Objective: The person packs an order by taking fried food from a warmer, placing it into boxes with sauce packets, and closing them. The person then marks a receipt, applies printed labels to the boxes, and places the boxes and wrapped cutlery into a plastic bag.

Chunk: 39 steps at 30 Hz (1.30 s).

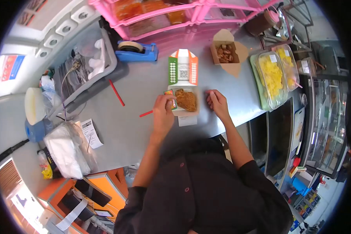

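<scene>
An open takeaway box [197, 102] with a green, white and orange lid stands on the metal counter, holding a piece of fried chicken [186, 100]. At the box's left side, my left hand [164, 113] pinches a small colourful packet [171, 93] with green, red and yellow print. Part of that packet is hidden by my fingers. My right hand [217, 103] rests just right of the box, apart from it, with fingers curled in and nothing visible in them. A white paper slip [188, 121] lies at the box's near edge.
Around me are a brown box of food pieces [225, 53], plastic tubs of yellow food [272, 76], a blue tape dispenser [138, 52], red sticks [116, 93], a grey bin [110, 58], a receipt [91, 133], plastic bags [68, 150] and a pink rack [160, 15] along the back.
</scene>
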Available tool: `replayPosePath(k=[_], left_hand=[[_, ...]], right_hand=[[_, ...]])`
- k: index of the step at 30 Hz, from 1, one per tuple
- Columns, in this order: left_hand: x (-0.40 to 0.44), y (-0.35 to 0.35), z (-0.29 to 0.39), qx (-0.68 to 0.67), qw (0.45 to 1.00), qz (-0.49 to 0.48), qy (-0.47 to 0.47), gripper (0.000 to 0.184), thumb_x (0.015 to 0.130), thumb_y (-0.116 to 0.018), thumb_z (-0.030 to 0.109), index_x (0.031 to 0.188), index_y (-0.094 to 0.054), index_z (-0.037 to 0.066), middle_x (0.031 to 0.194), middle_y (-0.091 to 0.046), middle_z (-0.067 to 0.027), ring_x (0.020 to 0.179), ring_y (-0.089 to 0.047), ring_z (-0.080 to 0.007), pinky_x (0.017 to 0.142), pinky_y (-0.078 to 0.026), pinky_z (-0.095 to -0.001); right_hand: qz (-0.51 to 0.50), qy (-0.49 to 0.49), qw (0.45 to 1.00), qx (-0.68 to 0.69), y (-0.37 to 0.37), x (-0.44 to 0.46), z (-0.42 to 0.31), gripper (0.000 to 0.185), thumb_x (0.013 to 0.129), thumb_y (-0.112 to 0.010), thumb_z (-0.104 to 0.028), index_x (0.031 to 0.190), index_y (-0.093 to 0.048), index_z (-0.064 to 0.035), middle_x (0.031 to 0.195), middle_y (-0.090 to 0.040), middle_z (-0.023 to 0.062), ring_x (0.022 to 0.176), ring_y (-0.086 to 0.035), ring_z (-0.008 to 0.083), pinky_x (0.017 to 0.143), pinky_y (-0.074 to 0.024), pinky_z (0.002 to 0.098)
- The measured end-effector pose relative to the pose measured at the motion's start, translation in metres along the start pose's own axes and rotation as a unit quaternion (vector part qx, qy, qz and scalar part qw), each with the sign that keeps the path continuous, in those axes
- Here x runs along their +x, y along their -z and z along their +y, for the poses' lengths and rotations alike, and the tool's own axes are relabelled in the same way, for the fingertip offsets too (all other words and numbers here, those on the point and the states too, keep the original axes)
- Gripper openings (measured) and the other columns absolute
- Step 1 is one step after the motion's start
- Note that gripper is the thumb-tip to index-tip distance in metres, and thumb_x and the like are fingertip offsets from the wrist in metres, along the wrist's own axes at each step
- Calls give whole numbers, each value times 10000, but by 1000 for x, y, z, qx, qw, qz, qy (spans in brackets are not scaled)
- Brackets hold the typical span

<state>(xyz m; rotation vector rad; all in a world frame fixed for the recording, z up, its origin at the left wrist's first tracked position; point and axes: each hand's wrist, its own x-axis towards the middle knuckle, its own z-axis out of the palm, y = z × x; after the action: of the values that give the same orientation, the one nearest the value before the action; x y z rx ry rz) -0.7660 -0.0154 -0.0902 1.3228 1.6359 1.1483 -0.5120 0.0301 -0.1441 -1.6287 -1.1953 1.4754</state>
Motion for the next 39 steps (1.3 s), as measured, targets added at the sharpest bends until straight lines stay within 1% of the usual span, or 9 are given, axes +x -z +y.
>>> replayPosePath(k=[7, 16, 22, 25, 28, 31, 34, 37, 39], left_hand=[[-6, -36, 21, 85, 995, -51, -10, 351, 851, -629, -74, 1172, -630, 66, 1039, -605, -160, 981, -605, -357, 842, -499, -430], [-6, -25, 25, 405, 907, -112, 19, 585, 826, -758, 158, 1379, -584, 235, 1283, -478, -90, 1127, -448, -286, 969, -352, -448], [10, -10, 1, 222, 970, 25, -101, 613, 855, -744, 151, 1428, -527, 131, 1324, -474, -124, 1212, -477, -325, 1018, -403, -447], [50, -12, -1, 88, 992, 87, 18, 736, 839, -753, 141, 1491, -422, 65, 1334, -526, -184, 1186, -557, -342, 995, -467, -444], [85, -20, 9, 29, 995, 5, 93, 826, 823, -747, 110, 1533, -330, 50, 1278, -604, -215, 1060, -653, -326, 887, -537, -417], [100, -12, 11, 154, 987, -45, 15, 835, 810, -698, 56, 1545, -302, 56, 1144, -669, -192, 918, -703, -289, 813, -572, -378], [89, -7, 30, 81, 995, -47, 37, 829, 828, -640, -14, 1562, -264, 68, 1102, -679, -178, 927, -697, -217, 780, -562, -335], [69, -4, 32, -43, 998, -20, 41, 701, 806, -585, -44, 1480, -414, 48, 1129, -694, -205, 933, -714, -194, 841, -567, -343], [60, 10, 30, 71, 991, -65, 98, 567, 810, -543, -94, 1367, -529, 10, 1197, -682, -192, 1012, -701, -199, 882, -555, -339]], right_hand=[[-92, -6, 995, 29, 21, 7, 10, 271, 1049, -531, -262, 1088, -686, -43, 760, -599, -8, 660, -531, 64, 564, -437, 230], [-138, 65, 988, -18, 29, 16, 0, 251, 1027, -553, -228, 1072, -670, -11, 779, -631, 52, 695, -578, 110, 668, -495, 278], [-67, 175, 982, -36, -7, 50, -43, 355, 975, -644, -240, 1247, -588, -20, 842, -665, 67, 764, -636, 152, 727, -524, 312], [-66, 177, 982, -31, -33, 66, -66, 571, 924, -704, -266, 1400, -474, -47, 900, -688, 90, 820, -672, 197, 763, -533, 348], [-76, 163, 977, -117, -47, 79, -78, 737, 872, -742, -276, 1482, -385, -70, 988, -695, 138, 892, -694, 254, 793, -540, 393], [-65, 171, 959, -215, -47, 74, -95, 761, 846, -738, -255, 1489, -373, -73, 1054, -685, 167, 937, -690, 299, 820, -538, 419], [-34, 206, 939, -274, -42, 50, -120, 740, 830, -726, -236, 1471, -393, -77, 1084, -679, 168, 972, -680, 320, 845, -530, 432], [-27, 225, 920, -318, -43, 45, -112, 693, 842, -698, -214, 1463, -408, -111, 1113, -670, 164, 1008, -664, 330, 871, -519, 443], [-63, 224, 913, -336, -39, 40, -107, 637, 854, -681, -187, 1441, -440, -133, 1152, -663, 164, 1058, -648, 340, 898, -516, 450]])
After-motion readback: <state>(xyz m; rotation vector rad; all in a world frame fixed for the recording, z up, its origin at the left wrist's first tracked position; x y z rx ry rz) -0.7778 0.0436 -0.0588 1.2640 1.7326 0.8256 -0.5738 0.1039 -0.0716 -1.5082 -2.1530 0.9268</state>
